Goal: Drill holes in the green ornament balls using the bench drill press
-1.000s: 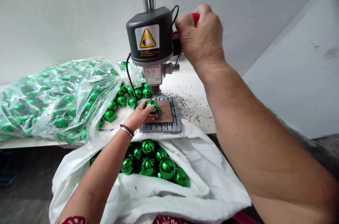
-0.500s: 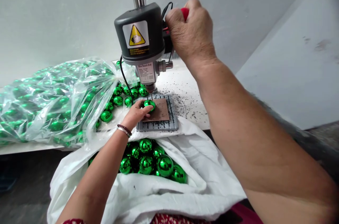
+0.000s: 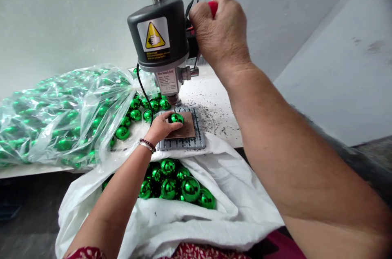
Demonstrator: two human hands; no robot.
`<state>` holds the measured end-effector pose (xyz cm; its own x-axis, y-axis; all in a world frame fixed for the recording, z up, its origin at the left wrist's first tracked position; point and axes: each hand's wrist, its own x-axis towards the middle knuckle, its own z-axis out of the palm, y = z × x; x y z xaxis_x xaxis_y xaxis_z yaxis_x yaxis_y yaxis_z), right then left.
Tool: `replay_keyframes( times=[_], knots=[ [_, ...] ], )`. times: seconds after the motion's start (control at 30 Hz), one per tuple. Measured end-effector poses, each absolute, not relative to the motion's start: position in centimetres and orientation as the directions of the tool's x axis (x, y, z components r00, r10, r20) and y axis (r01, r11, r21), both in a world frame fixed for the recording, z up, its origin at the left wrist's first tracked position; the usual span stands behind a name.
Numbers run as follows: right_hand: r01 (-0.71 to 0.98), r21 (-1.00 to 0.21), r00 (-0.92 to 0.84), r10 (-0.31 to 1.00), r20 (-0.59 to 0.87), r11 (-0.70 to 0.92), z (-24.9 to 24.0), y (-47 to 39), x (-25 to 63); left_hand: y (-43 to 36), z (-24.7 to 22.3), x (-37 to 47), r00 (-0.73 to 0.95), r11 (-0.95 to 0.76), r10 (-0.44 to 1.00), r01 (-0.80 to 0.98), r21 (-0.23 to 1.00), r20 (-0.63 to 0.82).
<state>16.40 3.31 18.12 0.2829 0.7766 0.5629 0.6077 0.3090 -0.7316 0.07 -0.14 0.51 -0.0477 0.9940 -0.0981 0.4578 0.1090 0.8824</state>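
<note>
A shiny green ball (image 3: pixel 177 118) is held between the thumb and fingers of my left hand (image 3: pixel 163 126). It sits over a brown board (image 3: pixel 187 125) on the grey slotted base (image 3: pixel 183 144) of a mini bench drill (image 3: pixel 157 34). The drill's chuck (image 3: pixel 173 100) is just above the ball; whether the bit touches it I cannot tell. Up at the drill's right side, my right hand (image 3: pixel 225 30) is closed around a lever with a red knob (image 3: pixel 212 7). Part of the lever is hidden behind the drill head and my fingers.
A clear plastic bag (image 3: pixel 61 116) full of green balls lies on the table at left, with loose balls (image 3: pixel 135 114) beside it. Below the drill base, a white sack (image 3: pixel 232 187) holds more green balls (image 3: pixel 168 188). Dark shavings (image 3: pixel 216 112) are scattered right of the drill.
My left hand has shifted slightly to the right with the green ball. My right hand stays on the lever, and the view has moved a little.
</note>
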Motion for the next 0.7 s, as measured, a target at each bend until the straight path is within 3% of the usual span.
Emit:
replay_keyframes(
  times=[0.1, 0.47, 0.7],
  knots=[
    [0.601, -0.737, 0.286, 0.778, 0.560, 0.310, 18.0, 3.2, 16.3, -0.1, -0.1, 0.1, -0.026, 0.093, 0.995, 0.508, 0.856, -0.093],
    [0.574, -0.731, 0.274, 0.754, 0.597, 0.370, 17.2, 1.4, 16.4, -0.4, -1.2, 0.3, -0.050, 0.111, 0.994, 0.374, 0.921, -0.100],
    [0.636, -0.656, 0.214, 0.725, 0.655, 0.405, 16.2, -0.1, 17.1, -0.6, -0.7, 0.4, -0.052, 0.133, 0.991, 0.393, 0.910, -0.123]
  ],
)
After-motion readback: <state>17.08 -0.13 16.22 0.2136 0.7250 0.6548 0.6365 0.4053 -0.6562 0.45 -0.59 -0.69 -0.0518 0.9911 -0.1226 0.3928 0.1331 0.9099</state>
